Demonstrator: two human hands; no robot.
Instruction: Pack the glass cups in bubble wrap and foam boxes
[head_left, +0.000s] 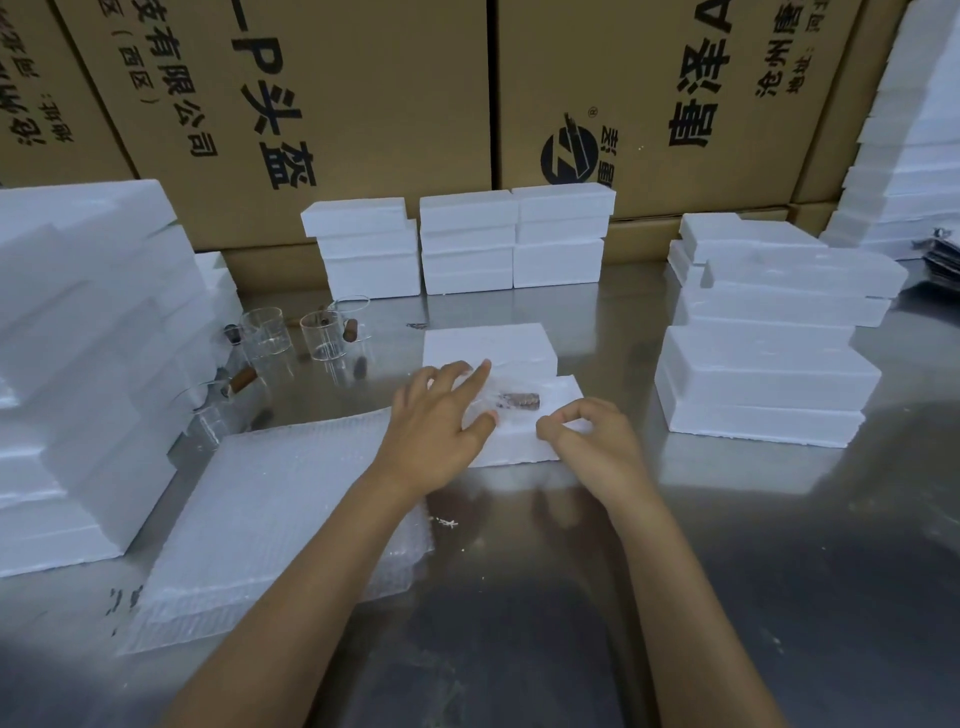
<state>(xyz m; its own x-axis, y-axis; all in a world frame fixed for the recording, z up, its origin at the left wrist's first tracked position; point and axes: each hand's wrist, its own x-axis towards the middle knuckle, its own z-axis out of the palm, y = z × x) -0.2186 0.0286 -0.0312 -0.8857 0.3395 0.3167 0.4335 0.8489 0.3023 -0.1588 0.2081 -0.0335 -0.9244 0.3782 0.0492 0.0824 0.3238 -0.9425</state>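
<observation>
A glass cup wrapped in bubble wrap, its brown handle showing through, lies in the open foam box at the table's middle. My left hand presses on the wrapped cup with fingers spread. My right hand pinches the wrap's right edge over the box. A foam lid lies just behind the box. A stack of bubble wrap sheets lies at the left under my left forearm. Several bare glass cups with brown handles stand at the back left.
Foam box stacks stand at the left, at the back and at the right. Large cardboard cartons wall off the back. The metal table shines in front.
</observation>
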